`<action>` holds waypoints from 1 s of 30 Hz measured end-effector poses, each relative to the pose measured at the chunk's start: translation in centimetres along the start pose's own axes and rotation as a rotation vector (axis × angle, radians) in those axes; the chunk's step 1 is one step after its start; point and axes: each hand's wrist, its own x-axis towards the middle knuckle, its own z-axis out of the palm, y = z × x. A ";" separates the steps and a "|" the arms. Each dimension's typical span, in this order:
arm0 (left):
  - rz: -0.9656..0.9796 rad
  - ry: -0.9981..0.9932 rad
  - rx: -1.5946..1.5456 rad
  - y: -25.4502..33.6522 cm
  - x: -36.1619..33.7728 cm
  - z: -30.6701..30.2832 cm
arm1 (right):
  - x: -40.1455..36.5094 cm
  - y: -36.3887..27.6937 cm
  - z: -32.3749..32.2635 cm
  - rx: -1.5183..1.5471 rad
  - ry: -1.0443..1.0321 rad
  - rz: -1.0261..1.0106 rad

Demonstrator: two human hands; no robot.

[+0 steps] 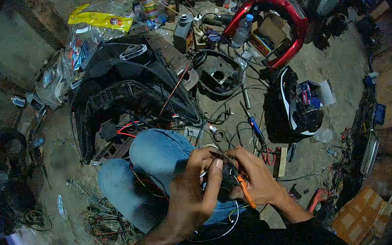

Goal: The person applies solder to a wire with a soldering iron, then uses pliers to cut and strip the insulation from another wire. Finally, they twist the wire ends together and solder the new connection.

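Above my lap, my left hand (191,186) is closed, thumb and fingers pinched together at the jaw end of a tool. A thin white wire (237,222) loops down below the hands; whether its end is what the left fingers pinch is too small to tell. My right hand (260,179) is wrapped round orange-handled pliers (244,187), their dark jaws pointing up and left to the left fingertips. The palm and fingers partly hide the other handle. Both hands almost touch at the jaws.
A black plastic motorcycle fairing (123,75) lies ahead of my knees. A red curved frame (299,28), a black-and-white bag (284,107) and a blue-handled soldering iron (254,124) lie to the right. Tangled wires (108,222) cover floor at left; a cardboard piece (361,215) is lower right.
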 end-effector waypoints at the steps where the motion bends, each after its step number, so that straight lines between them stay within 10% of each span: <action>1: 0.012 0.001 -0.004 -0.1 0.0 0.0 | 0.0 -0.2 -0.1 0.002 -0.001 0.012; 18: 0.134 -0.008 -0.063 -1.8 0.8 0.9 | -2.5 2.2 1.7 0.030 0.201 0.040; 23: -0.025 0.019 -0.076 -0.9 0.7 -0.4 | -5.3 7.7 3.5 0.079 0.448 0.264; 30: -0.183 0.144 -0.005 -3.3 -0.2 -2.6 | -17.5 21.2 8.3 -0.204 0.077 0.837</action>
